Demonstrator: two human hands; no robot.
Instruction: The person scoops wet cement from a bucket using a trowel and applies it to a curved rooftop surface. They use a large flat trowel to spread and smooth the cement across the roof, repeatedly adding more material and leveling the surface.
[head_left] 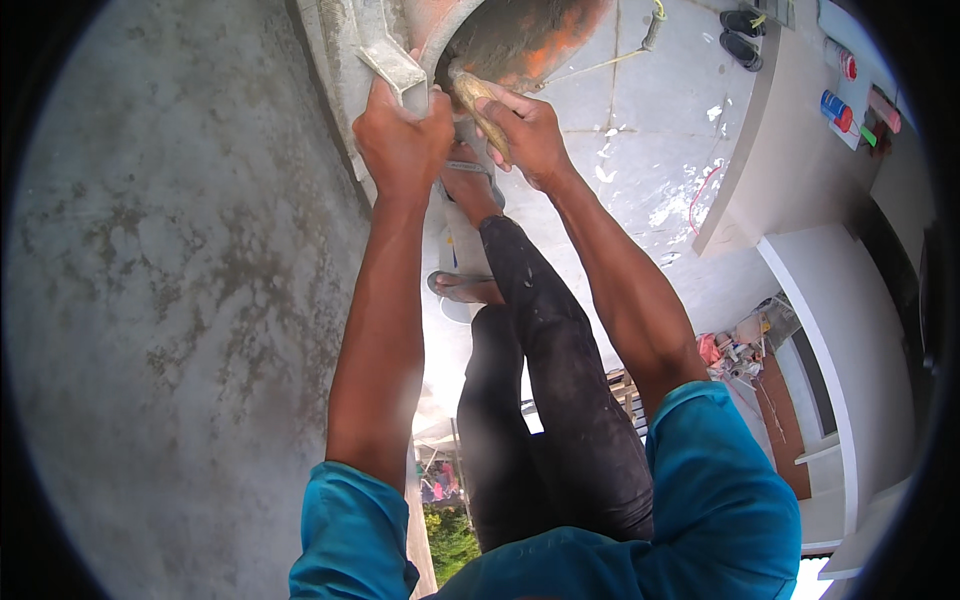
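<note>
My teal sleeves (720, 480) fill the lower frame. At upper centre, my left hand (402, 135) is clamped on a grey, mortar-caked tool (392, 62); my right hand (525, 130) grips a wet wooden handle (482, 110) beside the orange bucket (530, 35). Judged stiff, heavy, slippery; hold near the blade.

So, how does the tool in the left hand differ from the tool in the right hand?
The left hand grips a flat, grey, mortar-coated board by its handle; the right hand holds a narrow, yellowish tool, probably a trowel. The board stands beside the orange bucket; the trowel reaches into its mouth. Both are smeared with mortar.
</note>
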